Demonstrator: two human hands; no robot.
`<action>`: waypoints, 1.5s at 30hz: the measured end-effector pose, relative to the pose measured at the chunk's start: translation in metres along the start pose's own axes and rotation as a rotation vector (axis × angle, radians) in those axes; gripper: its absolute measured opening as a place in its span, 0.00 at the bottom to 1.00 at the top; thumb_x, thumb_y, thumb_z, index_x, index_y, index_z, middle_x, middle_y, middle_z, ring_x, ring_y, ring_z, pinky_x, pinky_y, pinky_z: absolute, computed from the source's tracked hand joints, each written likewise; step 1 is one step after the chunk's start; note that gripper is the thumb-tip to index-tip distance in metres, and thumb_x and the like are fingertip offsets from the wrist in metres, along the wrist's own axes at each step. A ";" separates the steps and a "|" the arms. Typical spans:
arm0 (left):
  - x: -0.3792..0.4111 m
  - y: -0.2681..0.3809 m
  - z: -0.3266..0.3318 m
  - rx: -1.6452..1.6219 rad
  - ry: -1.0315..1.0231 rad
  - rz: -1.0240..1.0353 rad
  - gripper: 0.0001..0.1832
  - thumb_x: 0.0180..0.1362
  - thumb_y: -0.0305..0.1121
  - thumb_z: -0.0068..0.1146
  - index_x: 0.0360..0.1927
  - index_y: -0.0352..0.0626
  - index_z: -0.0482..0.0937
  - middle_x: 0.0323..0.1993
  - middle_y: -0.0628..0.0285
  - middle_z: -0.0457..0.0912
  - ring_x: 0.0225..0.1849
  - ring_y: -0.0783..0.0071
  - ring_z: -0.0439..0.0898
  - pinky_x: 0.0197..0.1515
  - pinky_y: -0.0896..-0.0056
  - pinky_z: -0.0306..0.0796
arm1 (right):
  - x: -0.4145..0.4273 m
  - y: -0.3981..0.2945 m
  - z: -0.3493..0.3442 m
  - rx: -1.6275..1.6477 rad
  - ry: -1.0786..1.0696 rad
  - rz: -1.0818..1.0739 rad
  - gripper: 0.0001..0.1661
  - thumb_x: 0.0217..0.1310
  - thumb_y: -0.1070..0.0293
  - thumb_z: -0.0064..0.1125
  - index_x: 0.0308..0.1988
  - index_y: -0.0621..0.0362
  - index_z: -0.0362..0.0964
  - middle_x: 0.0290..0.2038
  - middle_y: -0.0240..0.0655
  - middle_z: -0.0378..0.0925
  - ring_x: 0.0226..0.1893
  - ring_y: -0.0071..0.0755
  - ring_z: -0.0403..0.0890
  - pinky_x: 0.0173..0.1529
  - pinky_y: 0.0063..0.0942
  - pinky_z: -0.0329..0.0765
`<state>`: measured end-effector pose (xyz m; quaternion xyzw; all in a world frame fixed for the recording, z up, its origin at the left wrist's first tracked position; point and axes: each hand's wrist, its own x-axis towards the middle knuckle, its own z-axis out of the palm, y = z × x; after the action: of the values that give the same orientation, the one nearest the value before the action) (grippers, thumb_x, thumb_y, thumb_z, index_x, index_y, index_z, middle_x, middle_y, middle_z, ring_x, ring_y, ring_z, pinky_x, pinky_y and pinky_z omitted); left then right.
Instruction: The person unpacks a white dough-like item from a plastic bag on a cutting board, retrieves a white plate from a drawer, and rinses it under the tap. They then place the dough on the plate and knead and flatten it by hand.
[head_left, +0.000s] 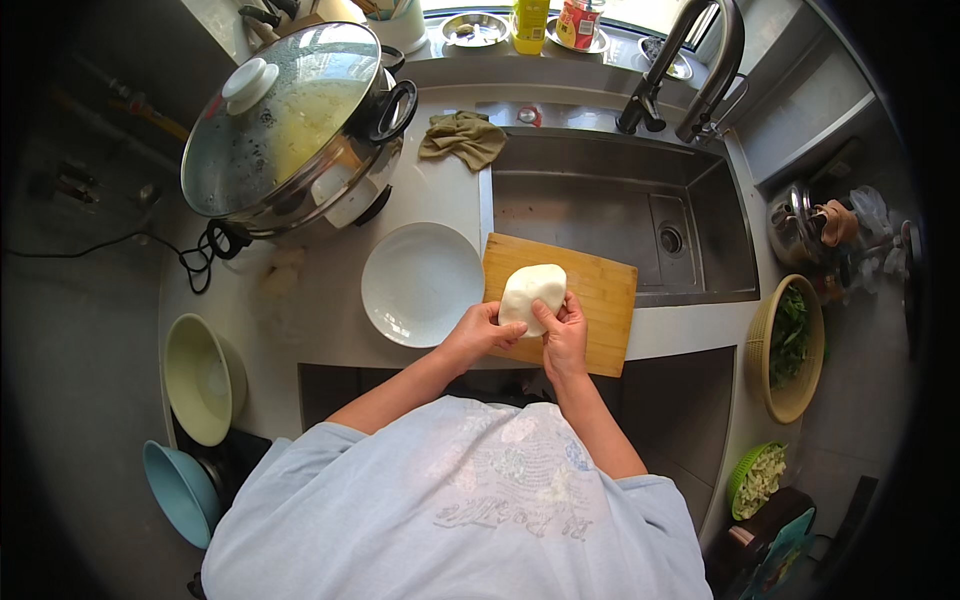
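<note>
A flattened piece of pale dough (534, 289) is held above a wooden cutting board (600, 300), pinched between both hands. My left hand (480, 330) grips its lower left edge, with the thumb on top. On the right side, my right hand (564, 334) presses a thumb onto the upper face while the fingers curl behind and underneath. The dough covers parts of the fingers. The board rests partly over the front left corner of the steel sink (577, 195). Left of the board sits a pale round plate (422, 285) with nothing on it.
A lidded electric pot (300, 127) with steamed glass stands at back left, its cord (196, 262) beside it. A green cloth (465, 139) lies by the faucet's (649, 97) sink. Bowls (199, 379) stand left; a basket of greens (787, 345) stands right.
</note>
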<state>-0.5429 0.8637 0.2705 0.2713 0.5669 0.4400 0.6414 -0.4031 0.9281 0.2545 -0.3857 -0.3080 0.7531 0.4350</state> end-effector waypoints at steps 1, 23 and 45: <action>0.000 -0.001 0.000 0.012 -0.002 0.006 0.14 0.55 0.34 0.62 0.40 0.36 0.78 0.32 0.65 0.80 0.33 0.82 0.77 0.39 0.75 0.75 | 0.000 0.001 0.001 0.004 -0.002 -0.003 0.16 0.55 0.77 0.62 0.45 0.60 0.69 0.39 0.33 0.79 0.39 0.22 0.78 0.48 0.21 0.73; 0.010 -0.017 -0.011 0.082 0.184 0.176 0.09 0.61 0.34 0.55 0.39 0.38 0.76 0.32 0.69 0.79 0.33 0.85 0.74 0.40 0.80 0.69 | -0.003 0.002 -0.008 0.037 -0.138 0.091 0.18 0.57 0.75 0.61 0.48 0.63 0.69 0.43 0.35 0.79 0.41 0.22 0.79 0.47 0.21 0.75; -0.003 0.005 -0.008 -0.611 -0.185 -0.105 0.19 0.61 0.39 0.55 0.52 0.41 0.73 0.46 0.62 0.79 0.47 0.71 0.78 0.51 0.65 0.72 | -0.004 -0.025 -0.017 -0.306 -0.413 0.335 0.16 0.61 0.61 0.60 0.40 0.64 0.77 0.33 0.28 0.79 0.31 0.16 0.76 0.36 0.16 0.72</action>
<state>-0.5522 0.8618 0.2741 0.0753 0.3609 0.5298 0.7638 -0.3771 0.9379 0.2673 -0.3308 -0.4321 0.8216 0.1697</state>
